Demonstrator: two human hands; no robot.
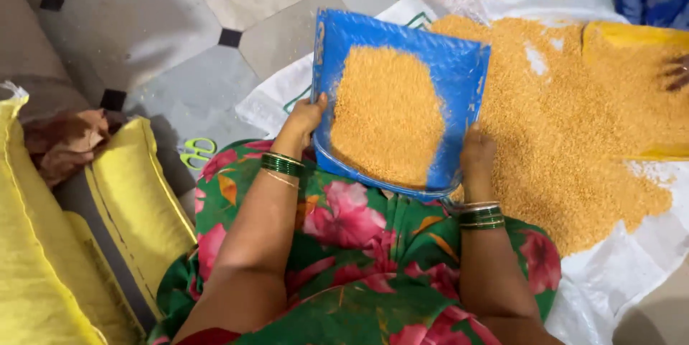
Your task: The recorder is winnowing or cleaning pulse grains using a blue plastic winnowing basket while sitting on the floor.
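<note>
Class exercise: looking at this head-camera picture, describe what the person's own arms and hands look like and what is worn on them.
Both forearms are bare, with no sleeves in view. The left hand has dark green bangles and a thin gold one at the wrist. The right hand has dark green bangles with slim pale ones beside them.

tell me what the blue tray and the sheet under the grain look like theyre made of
Blue tray: seemingly thin plastic, smooth with a slight sheen, rim moulded. White sheet: probably woven plastic sacking, glossy and creased. The left hand and right hand grip the tray's sides.
</note>
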